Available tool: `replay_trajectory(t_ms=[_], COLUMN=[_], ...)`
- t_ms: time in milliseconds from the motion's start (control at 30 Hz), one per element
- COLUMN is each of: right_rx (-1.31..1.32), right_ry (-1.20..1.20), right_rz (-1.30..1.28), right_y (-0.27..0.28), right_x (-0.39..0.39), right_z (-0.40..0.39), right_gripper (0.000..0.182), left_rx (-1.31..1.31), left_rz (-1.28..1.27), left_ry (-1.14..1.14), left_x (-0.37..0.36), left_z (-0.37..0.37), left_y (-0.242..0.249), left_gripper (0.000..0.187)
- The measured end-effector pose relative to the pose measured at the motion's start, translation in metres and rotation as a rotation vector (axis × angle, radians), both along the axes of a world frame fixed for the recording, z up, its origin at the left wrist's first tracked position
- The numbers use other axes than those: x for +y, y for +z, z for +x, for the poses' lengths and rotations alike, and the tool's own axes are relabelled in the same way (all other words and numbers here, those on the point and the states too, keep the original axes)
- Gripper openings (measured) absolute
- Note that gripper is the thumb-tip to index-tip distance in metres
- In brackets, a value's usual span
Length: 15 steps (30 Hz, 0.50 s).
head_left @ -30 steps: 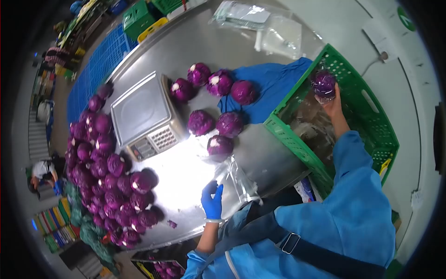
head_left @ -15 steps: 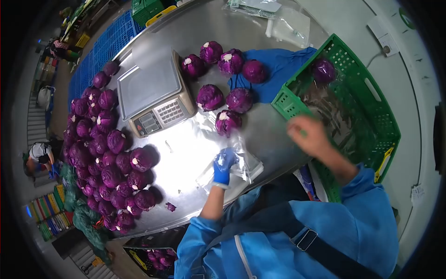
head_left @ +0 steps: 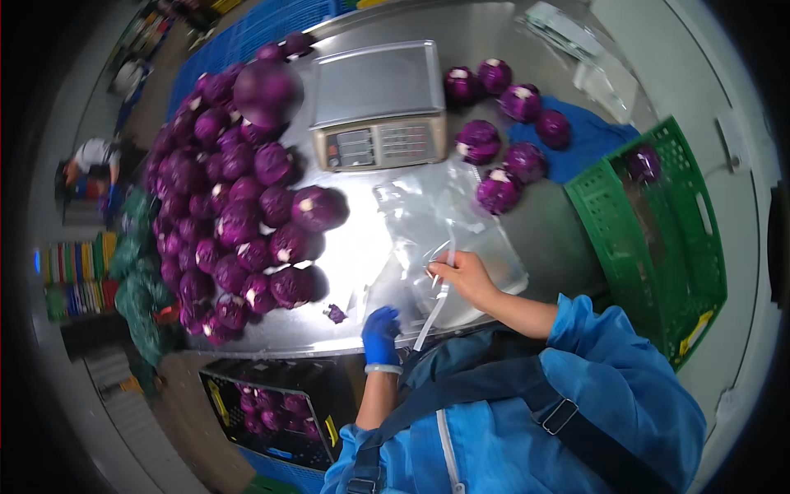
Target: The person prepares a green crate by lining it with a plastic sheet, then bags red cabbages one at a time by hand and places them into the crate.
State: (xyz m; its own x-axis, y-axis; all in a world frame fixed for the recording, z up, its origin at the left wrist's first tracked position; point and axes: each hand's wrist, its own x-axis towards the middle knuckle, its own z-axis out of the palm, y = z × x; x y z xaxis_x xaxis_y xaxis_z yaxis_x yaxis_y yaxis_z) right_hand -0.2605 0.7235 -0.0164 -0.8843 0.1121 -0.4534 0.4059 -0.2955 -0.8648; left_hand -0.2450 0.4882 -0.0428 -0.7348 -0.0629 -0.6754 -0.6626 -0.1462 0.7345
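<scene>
My bare right hand (head_left: pixel 463 277) pinches the edge of a clear plastic bag (head_left: pixel 428 216), which spreads over the steel table in front of me. A whitish strip of the plastic hangs down from my fingers. More clear bags (head_left: pixel 497 257) lie flat in a stack under that hand. My left hand (head_left: pixel 381 336), in a blue glove, is at the table's near edge, left of the bag, with loosely bent fingers and nothing visible in them. Beyond the bag sit several red cabbages (head_left: pixel 499 191), the closest one near its far corner.
A large heap of red cabbages (head_left: pixel 239 222) covers the table's left side. A weighing scale (head_left: pixel 378 90) stands at the back. To the right is a green crate (head_left: pixel 599 193) with a wrapped cabbage. A black crate (head_left: pixel 329 403) stands below. Another person (head_left: pixel 95 160) is at far left.
My right hand has moved left from beside the green crate to the bag and grips it. My left hand has let go of the plastic and drawn back. The view has turned.
</scene>
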Motion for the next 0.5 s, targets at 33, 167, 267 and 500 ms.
replay_trajectory(t_ms=[33,167,267,500], right_rx=[0.04,0.247,0.386,0.095], right_ry=[0.027,0.219,0.525,1.159], right_rz=[0.128,0.42,0.263,0.203], right_y=[0.003,0.019,0.021,0.012], right_x=[-0.006,-0.051,-0.095,-0.106], right_z=[-0.006,-0.009,-0.013,-0.083], right_gripper=[0.016,0.018,0.015,0.033], left_rx=[0.103,0.641,0.577,0.162], left_rz=[-0.082,-0.442,-0.467,-0.22], left_ry=[0.141,0.308,-0.278,0.516], left_x=[-0.025,-0.047,-0.031,-0.157], left_z=[0.009,0.003,0.0,-0.01], left_y=[-0.007,0.062,0.077,0.083], left_gripper=[0.019,0.019,0.035,0.011])
